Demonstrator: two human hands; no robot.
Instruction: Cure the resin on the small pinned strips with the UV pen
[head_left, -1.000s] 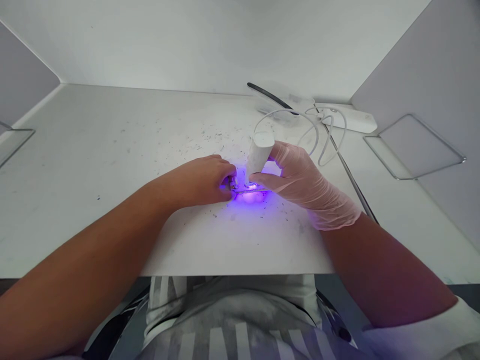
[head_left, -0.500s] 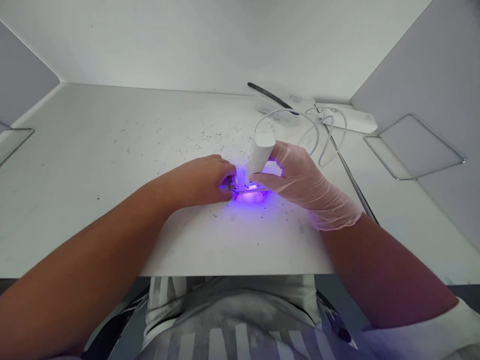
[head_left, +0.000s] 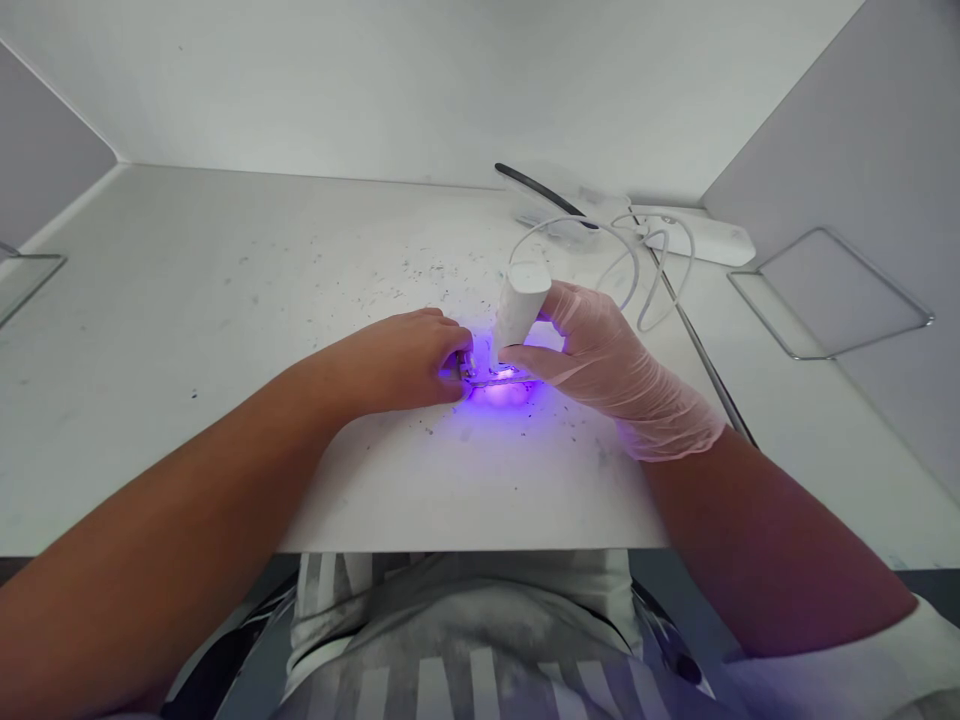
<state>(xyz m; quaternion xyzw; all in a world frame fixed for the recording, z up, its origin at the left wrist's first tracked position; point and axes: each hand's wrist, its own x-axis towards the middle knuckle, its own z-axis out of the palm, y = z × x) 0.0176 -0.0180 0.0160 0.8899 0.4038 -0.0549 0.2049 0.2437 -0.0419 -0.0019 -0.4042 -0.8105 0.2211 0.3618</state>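
Note:
My right hand point(head_left: 607, 360), in a thin pale glove, grips a small white corded lamp point(head_left: 519, 300) held upright, its lower end shining violet light onto the white table point(head_left: 225, 300). My bare left hand point(head_left: 409, 358) rests on the table just left of it, fingertips pinching a small flat metal piece point(head_left: 491, 378) that lies in the violet glow. The lamp's tip is right above that piece. What the piece is exactly I cannot make out in the glare.
The lamp's white cord point(head_left: 637, 270) loops back to a white power strip point(head_left: 709, 240) at the back right. A dark thin tool point(head_left: 544, 192) lies near it. A metal rod point(head_left: 705, 350) runs along the right. Wire frames point(head_left: 832, 295) stand at both sides. Dark specks litter the table.

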